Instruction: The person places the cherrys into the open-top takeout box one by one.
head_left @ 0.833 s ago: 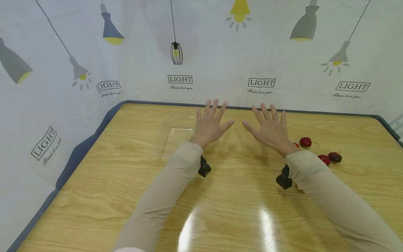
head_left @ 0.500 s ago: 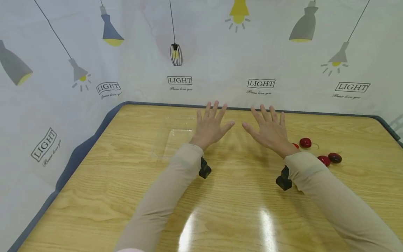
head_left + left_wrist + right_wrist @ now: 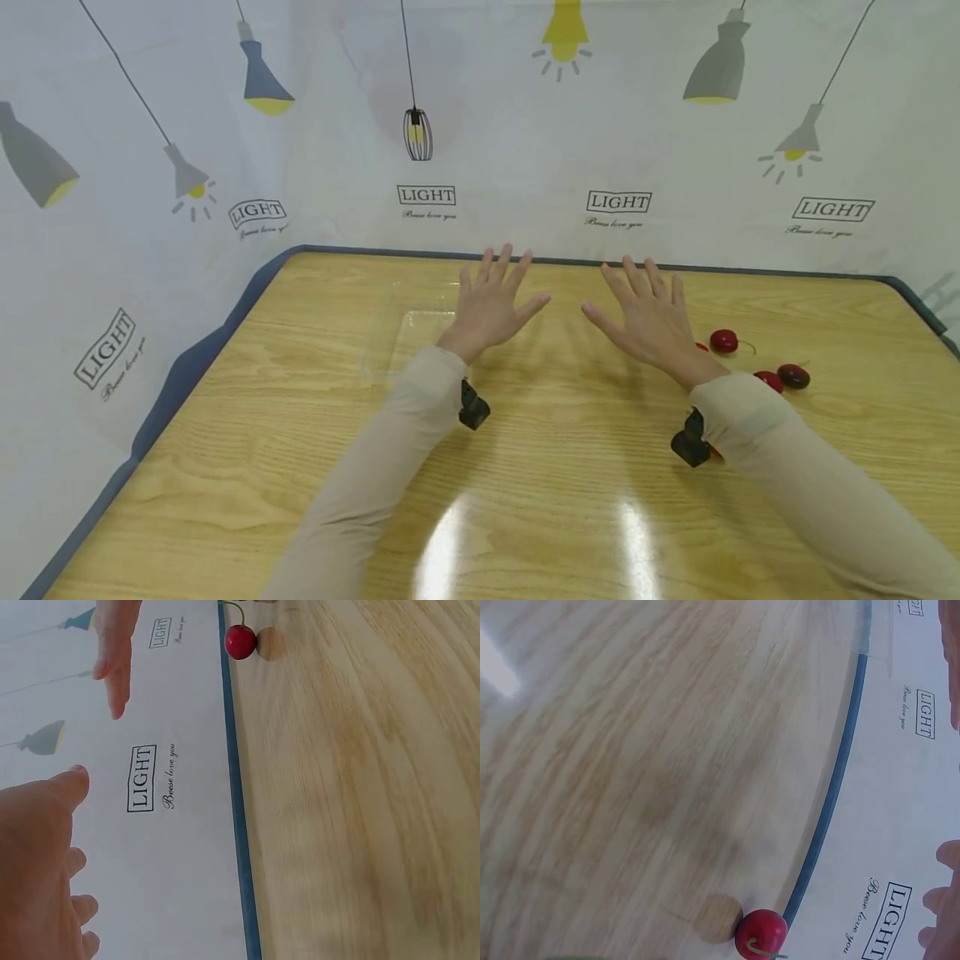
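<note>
My left hand [image 3: 491, 307] is held up over the far half of the table, fingers straight and spread, holding nothing. A clear plastic container [image 3: 420, 342] lies beside and partly behind it. To the right, my right hand [image 3: 651, 325] is likewise spread, palm down, with nothing in it. Dark red cherries lie by the right wrist: one with a stem [image 3: 724, 341], a darker one [image 3: 793, 377], and others partly hidden by the arm. The left wrist view has a bright red cherry [image 3: 241, 642] near its top; in the right wrist view a cherry [image 3: 761, 934] sits at the bottom.
The wood-grain table [image 3: 300, 467] has a dark blue edge along its back. Behind and to the left hangs a white cloth [image 3: 495, 125] printed with lamps and the word LIGHT. A small black camera [image 3: 472, 407] sits at the left wrist, another [image 3: 690, 440] at the right.
Both hands stay spread. The left hand has shifted slightly left and the right wrist slightly right, so they stand a little farther apart. The cherries and container lie as before.
</note>
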The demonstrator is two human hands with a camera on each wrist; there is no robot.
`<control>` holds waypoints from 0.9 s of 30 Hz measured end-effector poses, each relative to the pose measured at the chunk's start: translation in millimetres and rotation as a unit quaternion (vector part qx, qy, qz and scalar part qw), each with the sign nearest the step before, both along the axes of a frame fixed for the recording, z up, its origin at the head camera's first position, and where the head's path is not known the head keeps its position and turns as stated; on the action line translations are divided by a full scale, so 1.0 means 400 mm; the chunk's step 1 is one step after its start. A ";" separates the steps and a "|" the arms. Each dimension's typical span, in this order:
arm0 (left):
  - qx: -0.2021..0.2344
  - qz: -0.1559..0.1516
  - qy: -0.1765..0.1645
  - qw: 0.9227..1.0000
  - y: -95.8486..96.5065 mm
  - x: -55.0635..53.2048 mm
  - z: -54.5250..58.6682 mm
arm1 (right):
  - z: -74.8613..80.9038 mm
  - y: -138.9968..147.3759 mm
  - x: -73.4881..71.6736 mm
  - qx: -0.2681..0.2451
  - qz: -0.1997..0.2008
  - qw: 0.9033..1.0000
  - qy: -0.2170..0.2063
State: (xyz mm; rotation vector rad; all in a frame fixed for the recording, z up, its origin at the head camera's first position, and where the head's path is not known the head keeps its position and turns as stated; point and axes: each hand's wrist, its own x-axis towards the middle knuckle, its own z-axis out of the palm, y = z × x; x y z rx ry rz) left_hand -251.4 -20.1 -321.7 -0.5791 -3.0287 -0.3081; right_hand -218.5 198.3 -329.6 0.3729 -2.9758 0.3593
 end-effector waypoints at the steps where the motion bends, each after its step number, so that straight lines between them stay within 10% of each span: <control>1: 0.004 -0.001 -0.001 1.000 -0.005 0.003 0.002 | 0.001 0.002 0.005 -0.001 0.001 1.000 0.000; 15: 0.006 -0.025 0.019 0.999 -0.120 0.035 0.009 | 0.014 0.038 0.083 -0.021 0.026 0.999 -0.006; 27: 0.098 -0.081 -0.041 0.991 -0.263 0.100 0.025 | 0.029 0.137 0.141 -0.059 0.032 0.998 -0.001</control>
